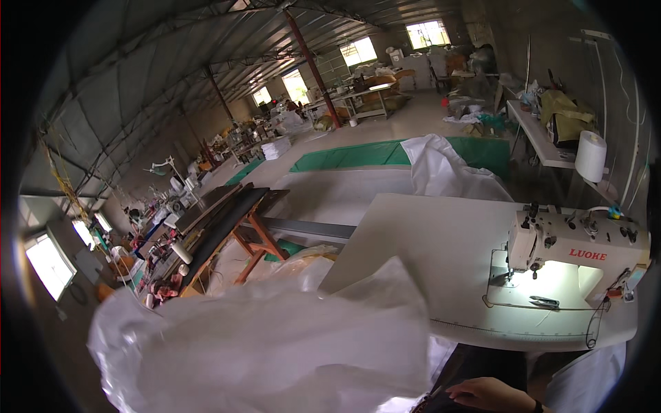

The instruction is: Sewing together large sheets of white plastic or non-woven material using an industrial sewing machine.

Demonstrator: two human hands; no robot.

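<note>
My right hand point(490, 394) is low in the view, below the front edge of the sewing table point(406, 234), its fingers loosely stretched to the left with nothing seen in them. A large white plastic-like sheet point(275, 337) billows across the lower left and laps over the table's left corner. My left hand does not show; the sheet may cover it. An industrial sewing machine point(578, 241) stands on the right of the table with its lamp lit. Under its arm lies a pair of thread snips point(544, 301), well away from my right hand.
A ruler strip point(509, 332) runs along the table's front edge. More white sheeting point(451, 168) hangs at the far edge. Beyond are green sheeting point(351, 157) on the floor, a long dark-topped bench point(231, 224) and a side table point(540, 134) with a white thread cone point(590, 157).
</note>
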